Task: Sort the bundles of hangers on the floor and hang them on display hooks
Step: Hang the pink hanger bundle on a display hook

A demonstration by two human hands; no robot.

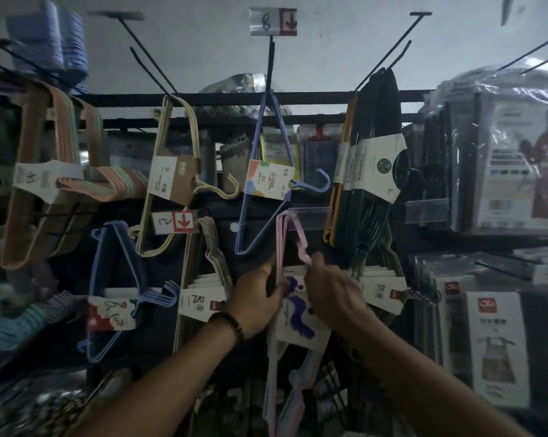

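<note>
Right, my left hand [258, 299] pinches the pink hanger bundle [280, 247] by its wire, and my right hand [331, 290] grips its kinked neck. Its top corner sits at the clear tag strip [307, 211] of a display hook. I'd keep the wires together and slide them fully back.

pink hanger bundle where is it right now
The pink hanger bundle is centre of the head view, gripped by the left hand and right hand, just below the blue hanger bundle.

The bundle of pink wire hangers [281, 244] runs off the bottom edge, its white-and-blue card label [298, 334] (print too blurred to read) partly hidden behind the left hand [256, 299] and right hand [333, 291].
</note>
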